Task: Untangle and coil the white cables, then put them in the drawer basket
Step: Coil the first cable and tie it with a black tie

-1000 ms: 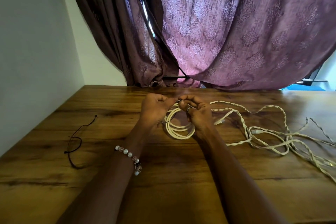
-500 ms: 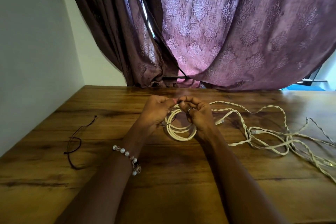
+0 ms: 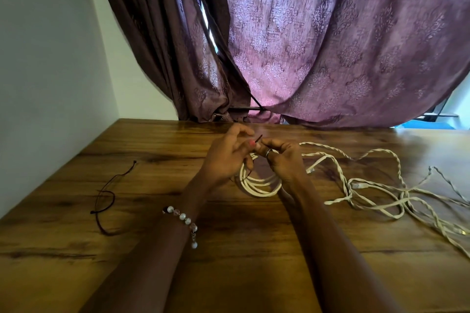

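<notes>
Head view, coiled white cable (image 3: 259,183) beneath both hands

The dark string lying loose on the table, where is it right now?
In the head view the dark string lies on the table's left side, left of the left hand, apart from the coil.

Coiled cable (image 3: 259,183) mid-bench (image 3: 229,249), between left hand (image 3: 226,157) and right hand (image 3: 282,160) | loose cables (image 3: 376,185) sprawl to its right | thin cord (image 3: 106,195) well apart at far left | curtain (image 3: 330,46) behind the bench | wall (image 3: 45,71) along the left edge
</notes>
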Motion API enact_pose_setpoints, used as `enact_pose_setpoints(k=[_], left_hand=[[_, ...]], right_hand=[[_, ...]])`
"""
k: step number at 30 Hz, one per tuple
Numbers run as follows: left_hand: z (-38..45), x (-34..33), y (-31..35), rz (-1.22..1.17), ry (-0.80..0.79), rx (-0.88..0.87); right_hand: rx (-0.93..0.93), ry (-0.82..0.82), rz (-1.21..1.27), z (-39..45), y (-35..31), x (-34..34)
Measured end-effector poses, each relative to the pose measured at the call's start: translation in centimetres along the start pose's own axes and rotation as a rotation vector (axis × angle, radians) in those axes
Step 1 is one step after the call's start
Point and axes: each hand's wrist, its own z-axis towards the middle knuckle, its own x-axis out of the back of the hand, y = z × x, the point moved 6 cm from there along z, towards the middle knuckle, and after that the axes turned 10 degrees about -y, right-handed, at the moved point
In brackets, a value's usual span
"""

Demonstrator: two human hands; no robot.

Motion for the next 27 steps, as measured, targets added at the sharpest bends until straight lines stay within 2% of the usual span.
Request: enact_pose_setpoints(k=[2, 7, 12, 14, 20, 23, 27], left_hand=[[0.0, 0.3, 0.4, 0.065, -0.009, -0.058], [-0.1, 1.8, 1.3, 0.120, 0.116, -0.141], [0.0, 1.7, 1.4, 0.100, 0.081, -0.165], [-0.1, 2.5, 1.0, -0.048, 0.190, -0.160], [-1.2, 8.7, -1.4, -0.527, 0.758, -0.017], [-1.6, 9.8, -2.9, -0.840, 0.847, -0.024], [-1.1, 8.9, -3.6, -1.084, 0.826, 0.010]], right_hand=[[0.002, -0.002, -0.072, 0.2, 0.1, 0.4], [0.024, -0.081, -0.128, 0.4, -0.4, 0.3], [-0.027, -0.157, -0.106, 0.4, -0.1, -0.4], [-0.054, -0.169, -0.086, 0.3, 0.2, -0.6], [-0.119, -0.252, -0.026, -0.5, -0.1, -0.9], [-0.144, -0.286, -0.068, -0.4, -0.4, -1.7], [-0.150, -0.247, -0.026, -0.4, -0.7, -2.1]])
